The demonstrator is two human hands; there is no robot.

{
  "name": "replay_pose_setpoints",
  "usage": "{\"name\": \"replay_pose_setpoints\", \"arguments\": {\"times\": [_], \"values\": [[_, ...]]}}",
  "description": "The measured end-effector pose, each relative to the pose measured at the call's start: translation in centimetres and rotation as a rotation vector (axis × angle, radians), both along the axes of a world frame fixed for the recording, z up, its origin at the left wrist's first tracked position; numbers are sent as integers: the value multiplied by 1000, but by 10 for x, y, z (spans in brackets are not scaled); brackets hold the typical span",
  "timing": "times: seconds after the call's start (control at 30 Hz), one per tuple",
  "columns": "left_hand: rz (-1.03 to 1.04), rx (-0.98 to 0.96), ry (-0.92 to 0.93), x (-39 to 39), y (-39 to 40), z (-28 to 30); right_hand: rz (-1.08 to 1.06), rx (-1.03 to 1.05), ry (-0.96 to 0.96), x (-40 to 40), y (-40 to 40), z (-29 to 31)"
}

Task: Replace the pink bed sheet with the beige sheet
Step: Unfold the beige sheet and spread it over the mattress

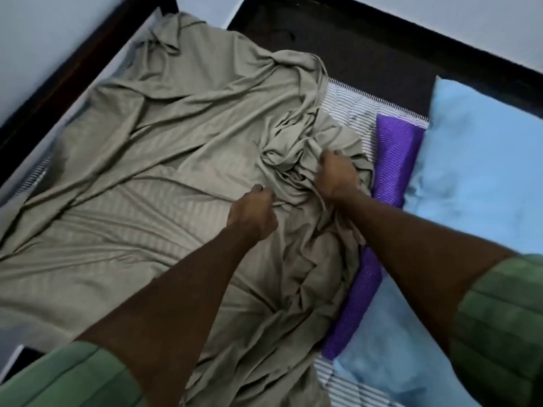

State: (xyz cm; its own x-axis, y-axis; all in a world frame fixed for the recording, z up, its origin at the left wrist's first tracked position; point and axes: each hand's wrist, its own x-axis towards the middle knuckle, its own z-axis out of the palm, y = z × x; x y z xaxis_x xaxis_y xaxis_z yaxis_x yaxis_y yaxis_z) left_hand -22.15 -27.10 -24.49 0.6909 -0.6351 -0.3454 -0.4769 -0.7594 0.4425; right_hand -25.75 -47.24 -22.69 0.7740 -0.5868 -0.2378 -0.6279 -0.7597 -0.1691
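- Beige sheet [152, 160]: lying rumpled over most of the striped mattress [349, 107], bunched toward its right side.
- Left hand [254, 211]: curling its fingers around a fold of the beige sheet.
- Right hand [338, 174]: gripping the bunched fabric.
- Purple cloth [393, 160]: lying just beside the bunch.
- Light blue pillow [482, 160]: resting at far right, touching the purple cloth.

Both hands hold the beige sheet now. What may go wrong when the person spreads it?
1. The sheet is bunched under the right hand; pulling may tangle it more.
2. The blue pillow and purple cloth lie beside the bunch, so the sheet may drag or cover them.
3. The left hand grips the middle, not an edge, so the spread may be uneven.
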Motion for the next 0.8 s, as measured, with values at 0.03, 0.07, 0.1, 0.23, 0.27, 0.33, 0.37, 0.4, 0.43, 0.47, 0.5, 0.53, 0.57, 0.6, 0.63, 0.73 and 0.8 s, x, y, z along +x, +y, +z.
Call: {"name": "replay_pose_setpoints", "arguments": {"times": [0.03, 0.07, 0.1, 0.23, 0.27, 0.33, 0.37, 0.4, 0.43, 0.47, 0.5, 0.53, 0.57, 0.6, 0.63, 0.73, 0.8], "values": [[4, -1, 2, 2, -14, -3, -13, -4, 31, 0, -24, -6], [11, 6, 2, 4, -31, -8, -4, 11, 57, 0, -48, -15], [19, 11, 6, 7, -44, -14, 31, 52, 69, -2, -69, -26], [55, -39, -60, 13, -93, -32, 219, 83, 186, -11, -127, -65], [62, -56, -96, 11, -102, -35, 313, 2, 231, -17, -130, -67], [64, -33, -140, 3, -128, -42, 484, -243, 281, -32, -142, -70], [66, -15, -132, 0, -137, -45, 526, -341, 278, -38, -146, -74], [63, -8, -112, -4, -147, -48, 521, -401, 281, -44, -154, -77], [49, -8, -79, -6, -156, -52, 481, -424, 316, -50, -163, -79], [20, -5, -38, -8, -164, -55, 422, -432, 362, -58, -174, -80], [-14, -6, 3, -10, -172, -58, 363, -433, 403, -66, -190, -80], [-51, -9, 35, -11, -178, -60, 311, -437, 431, -77, -207, -80], [-85, -12, 49, -14, -185, -63, 279, -436, 454, -88, -225, -77], [-106, -21, 45, -17, -190, -65, 254, -444, 478, -98, -241, -74], [-109, -34, 26, -20, -196, -67, 224, -441, 492, -107, -254, -72], [23, -48, -98, -29, -209, -65, 128, -296, 478, -127, -270, -76], [223, -7, -105, -35, -220, -59, 73, -248, 363, -134, -263, -81]]}}
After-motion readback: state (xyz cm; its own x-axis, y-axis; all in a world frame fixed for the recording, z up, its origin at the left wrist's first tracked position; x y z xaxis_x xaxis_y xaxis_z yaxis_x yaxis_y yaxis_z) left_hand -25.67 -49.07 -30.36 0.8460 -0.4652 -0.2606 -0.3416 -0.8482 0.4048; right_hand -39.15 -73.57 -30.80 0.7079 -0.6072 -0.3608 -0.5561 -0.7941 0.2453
